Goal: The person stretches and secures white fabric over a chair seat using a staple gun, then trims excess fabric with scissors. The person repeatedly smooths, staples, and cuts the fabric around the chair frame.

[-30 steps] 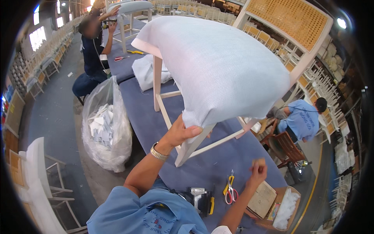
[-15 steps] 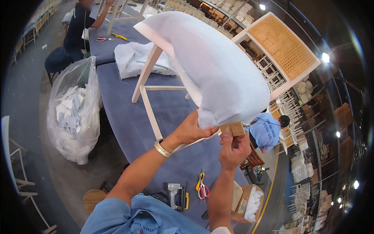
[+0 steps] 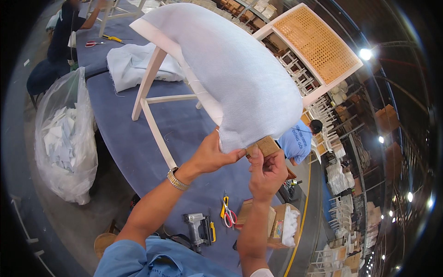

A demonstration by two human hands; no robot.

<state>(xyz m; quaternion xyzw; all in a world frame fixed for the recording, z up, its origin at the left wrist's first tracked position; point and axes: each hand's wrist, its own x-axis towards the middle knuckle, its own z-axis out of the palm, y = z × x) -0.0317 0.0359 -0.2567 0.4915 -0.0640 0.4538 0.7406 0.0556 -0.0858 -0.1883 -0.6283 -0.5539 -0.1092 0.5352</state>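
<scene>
A white-framed chair point(image 3: 147, 83) stands tilted on the table, its padded seat point(image 3: 244, 78) covered in pale blue woven fabric and its cane backrest point(image 3: 318, 44) at the upper right. At the seat's near corner, my left hand point(image 3: 207, 154) pinches the fabric's lower edge between thumb and fingers; a metal-band watch is on that wrist. My right hand point(image 3: 267, 177) grips a small brown rectangular block point(image 3: 263, 147), thumb on its near face. The block presses against the fabric right beside my left thumb. What lies behind the block is hidden.
On the blue table point(image 3: 152, 161) lie a staple gun point(image 3: 197, 228), red-handled scissors point(image 3: 228, 216) and folded fabric point(image 3: 138, 69). An open carton point(image 3: 279, 226) holds white stuffing. A clear bag of scraps point(image 3: 64, 143) stands left. Two people point(image 3: 297, 138) are at work farther off.
The whole view has shifted, so the chair and table appear farther left. The brown block has tilted a little against the seat corner. Both hands keep their holds.
</scene>
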